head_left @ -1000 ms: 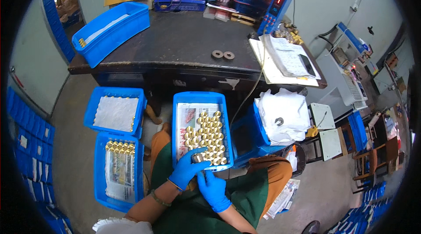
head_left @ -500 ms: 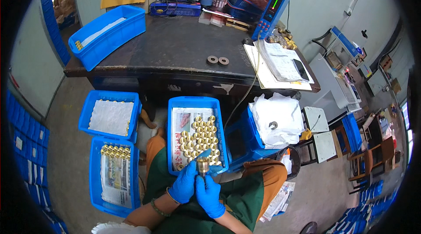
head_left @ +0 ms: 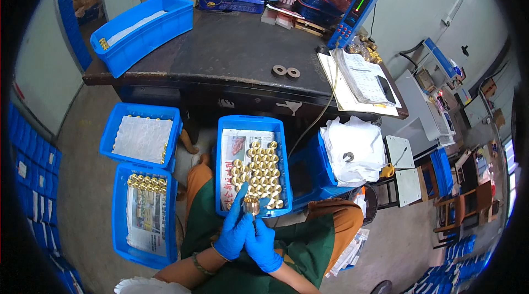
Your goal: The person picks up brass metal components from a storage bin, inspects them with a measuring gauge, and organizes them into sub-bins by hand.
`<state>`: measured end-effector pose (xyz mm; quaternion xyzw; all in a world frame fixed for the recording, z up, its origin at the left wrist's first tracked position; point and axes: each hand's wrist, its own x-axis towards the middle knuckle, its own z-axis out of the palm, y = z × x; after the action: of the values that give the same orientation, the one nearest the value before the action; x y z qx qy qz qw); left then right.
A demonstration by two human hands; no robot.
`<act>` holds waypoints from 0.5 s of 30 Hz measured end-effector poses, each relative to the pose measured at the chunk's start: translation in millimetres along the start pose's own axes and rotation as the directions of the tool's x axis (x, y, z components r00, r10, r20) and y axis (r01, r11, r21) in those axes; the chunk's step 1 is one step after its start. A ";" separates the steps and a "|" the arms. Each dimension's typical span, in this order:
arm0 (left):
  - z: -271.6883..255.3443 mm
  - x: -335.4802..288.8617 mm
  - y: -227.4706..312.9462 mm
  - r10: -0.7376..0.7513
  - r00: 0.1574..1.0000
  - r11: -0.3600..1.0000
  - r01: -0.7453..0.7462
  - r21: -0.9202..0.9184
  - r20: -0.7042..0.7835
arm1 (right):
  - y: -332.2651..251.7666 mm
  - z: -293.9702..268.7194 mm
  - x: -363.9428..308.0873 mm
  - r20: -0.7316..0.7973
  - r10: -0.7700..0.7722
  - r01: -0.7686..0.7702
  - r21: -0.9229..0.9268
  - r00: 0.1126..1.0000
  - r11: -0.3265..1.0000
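Observation:
Both my hands wear blue gloves and meet low in the middle of the head view. My left hand (head_left: 233,234) is closed round a brass ring-shaped fitting (head_left: 251,205), its fingers along the sides. Just below, my right hand (head_left: 263,247) is closed against the left; a short dark stem shows under the fitting, but what this hand grips is mostly hidden. Right beyond the hands is a blue tray (head_left: 250,121) lined with newspaper, holding several rows of similar brass fittings (head_left: 263,170).
Two blue bins (head_left: 144,247) with brass parts and paper stand at left. On the dark desk (head_left: 220,46) are a long blue bin (head_left: 151,35), two grey rings (head_left: 286,72), papers (head_left: 358,82) and a column gauge (head_left: 361,5) with a trailing hose. White cloth (head_left: 352,145) covers a bin at right.
The view has shifted slightly. The fitting is still between my hands; my left index finger now points more upright beside it.

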<state>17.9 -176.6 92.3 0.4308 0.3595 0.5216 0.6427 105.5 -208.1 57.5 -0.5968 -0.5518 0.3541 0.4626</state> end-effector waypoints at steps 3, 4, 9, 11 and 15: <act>-14.7 -10.7 -10.4 -0.070 0.997 0.988 0.063 -0.144 -0.044 | 3.4 12.2 -6.5 0.069 -0.004 0.007 -0.043 0.998 0.999; -18.2 -15.3 -2.3 -0.114 0.992 0.974 0.100 -0.203 -0.059 | 5.6 16.1 -6.5 0.096 0.004 0.000 -0.040 0.995 0.999; -85.9 -19.7 -11.0 0.045 0.947 0.970 0.035 0.240 -0.318 | -3.1 24.7 -4.7 0.431 -0.013 0.147 -0.280 0.902 0.949; -131.7 -17.3 -12.3 0.037 0.870 0.974 0.078 0.211 -0.492 | 2.9 26.9 -11.2 0.420 -0.078 0.185 -0.222 0.904 0.957; -237.6 -37.7 -42.7 0.333 0.716 0.852 0.051 0.522 -0.613 | 8.9 21.9 -0.6 0.402 0.101 -0.006 -0.231 0.910 0.973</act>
<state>-190.7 -174.7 -34.8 0.3870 0.6580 0.5795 0.2854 87.9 -204.8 42.1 -0.5723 -0.6565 0.4195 0.2559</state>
